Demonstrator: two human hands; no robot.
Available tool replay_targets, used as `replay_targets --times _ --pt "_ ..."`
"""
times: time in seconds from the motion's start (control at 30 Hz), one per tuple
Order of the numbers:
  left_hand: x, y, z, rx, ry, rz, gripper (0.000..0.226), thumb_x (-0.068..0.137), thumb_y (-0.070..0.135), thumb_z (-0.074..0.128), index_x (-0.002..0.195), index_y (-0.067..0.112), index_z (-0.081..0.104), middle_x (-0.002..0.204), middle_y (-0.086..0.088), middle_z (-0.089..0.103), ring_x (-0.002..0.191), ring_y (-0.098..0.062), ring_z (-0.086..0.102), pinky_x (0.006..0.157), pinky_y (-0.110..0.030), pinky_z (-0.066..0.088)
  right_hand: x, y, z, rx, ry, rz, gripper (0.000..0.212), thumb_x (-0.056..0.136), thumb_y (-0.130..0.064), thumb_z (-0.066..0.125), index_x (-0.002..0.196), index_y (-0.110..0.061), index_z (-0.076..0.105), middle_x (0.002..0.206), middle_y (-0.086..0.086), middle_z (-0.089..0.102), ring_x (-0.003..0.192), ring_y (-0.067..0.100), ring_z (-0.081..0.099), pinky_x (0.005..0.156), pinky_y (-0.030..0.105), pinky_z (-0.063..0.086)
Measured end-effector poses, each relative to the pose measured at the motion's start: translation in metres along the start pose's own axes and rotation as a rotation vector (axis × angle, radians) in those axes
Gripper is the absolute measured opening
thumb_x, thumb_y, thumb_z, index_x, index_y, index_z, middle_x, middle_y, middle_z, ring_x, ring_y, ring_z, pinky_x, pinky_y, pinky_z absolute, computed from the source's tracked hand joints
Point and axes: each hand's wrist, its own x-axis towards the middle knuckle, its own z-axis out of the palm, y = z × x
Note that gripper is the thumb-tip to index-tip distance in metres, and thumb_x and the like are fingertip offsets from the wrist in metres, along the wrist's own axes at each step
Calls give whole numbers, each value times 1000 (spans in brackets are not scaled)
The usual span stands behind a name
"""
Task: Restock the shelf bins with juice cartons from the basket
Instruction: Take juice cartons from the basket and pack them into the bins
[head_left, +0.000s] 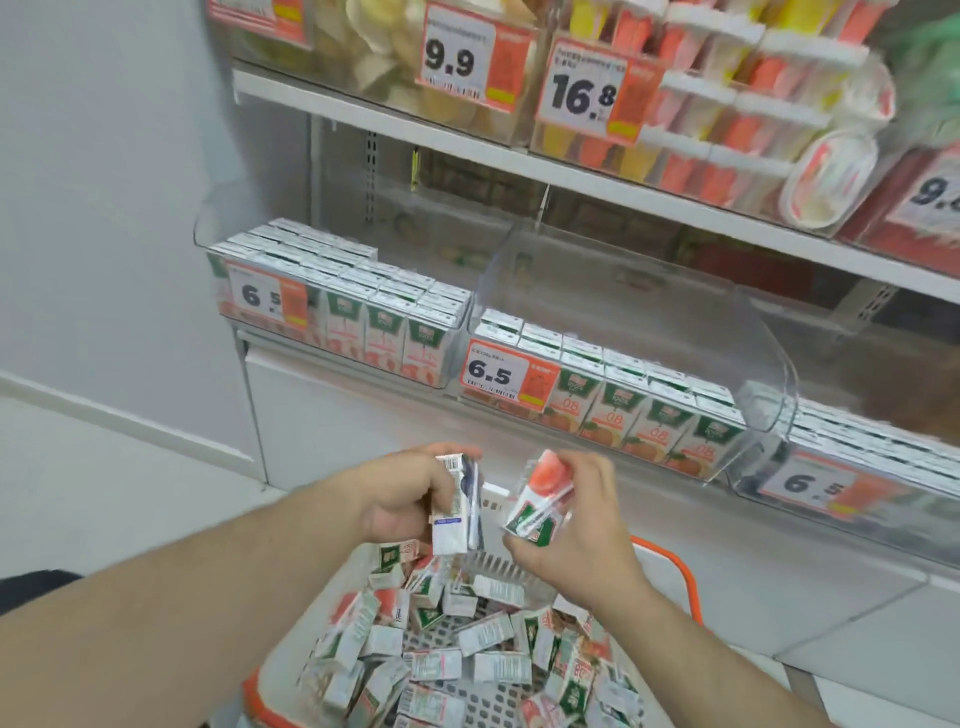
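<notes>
Basket (688, 582): nearest, below the hands, orange-rimmed, holding a loose heap of juice cartons (457, 644).
Left hand (410, 493): above the basket, grasping an upright carton (457, 512).
Right hand (571, 525): just beside it, grasping a tilted carton with straw (537, 501).
Shelf bins: beyond; left bin (332, 306) packed, middle bin (623, 374) with cartons along its front only.
Price tags: middle tag (506, 376) reads 6.5.

Glossy printed-card juice cartons (618, 415) fill clear, smooth plastic shelf bins (649, 312)
</notes>
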Motion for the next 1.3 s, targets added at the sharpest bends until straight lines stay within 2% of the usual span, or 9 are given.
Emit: replay_targets --times 0.17,0.3,0.43,0.57,0.7,0.9,1.07,1.2,1.3 --pt "-26 36 7 -135 -101 3 32 66 2 55 96 9 64 75 -12 64 61 -26 60 70 -35 50 13 -30 -10 155 42 84 85 61 -36 89 128 -39 37 120 -30 34 113 -15 40 89 2 33" --pt "-39 57 8 272 -28 98 4 85 14 67 83 11 69 66 -8 64 55 -22 57 59 -30 46 31 -54 -15 679 31 332 64 58 -27 80 116 -23 53 115 2 61 97 14 63 73 18 50" --pt "-41 62 -7 509 35 280 26 86 -2 65 101 18 72 86 -6 71 59 -13 61 51 -21 47 47 -78 -21 1191 -75 645 48 76 -38 68 108 -4 60 102 24 67 83 34 62 69 40 52" --pt "-42 71 -15 837 -12 372 46 80 16 79 122 30 65 106 3 64 54 2 55 54 -16 44 59 -84 -23 1303 -206 792 54 91 -56 51 106 -5 64 96 26 66 80 38 60 58 38 49" --pt "-42 77 -20 912 -99 380 67 59 57 86 120 41 65 112 10 62 102 -2 59 90 -29 51 71 -91 -17 1213 -293 724 63 74 -57 60 106 -3 62 96 25 65 72 34 60 58 37 47" --pt "-38 76 -29 926 -23 599 38 74 30 84 106 42 68 107 19 68 101 10 57 96 -23 43 80 -104 -5 900 -269 399 64 74 -69 59 105 -14 74 106 16 73 89 32 64 84 45 46" --pt "-43 84 -45 809 -18 746 58 78 12 81 96 64 62 110 37 63 109 12 56 95 -10 40 95 -109 -9 902 -343 312 97 77 -79 12 131 -11 54 116 18 70 105 33 67 96 47 46" --pt "-44 88 -51 774 -25 793 71 82 5 76 94 73 58 107 40 62 106 13 56 85 -3 39 99 -106 -11 879 -396 183 101 71 -88 25 139 -18 48 130 9 65 125 26 58 113 50 32" --pt "-43 89 -55 762 18 776 54 83 9 76 99 59 65 105 40 63 105 15 56 85 -3 39 106 -121 -11 787 -423 99 108 49 -95 58 129 -23 52 139 7 57 137 25 44 117 50 27"
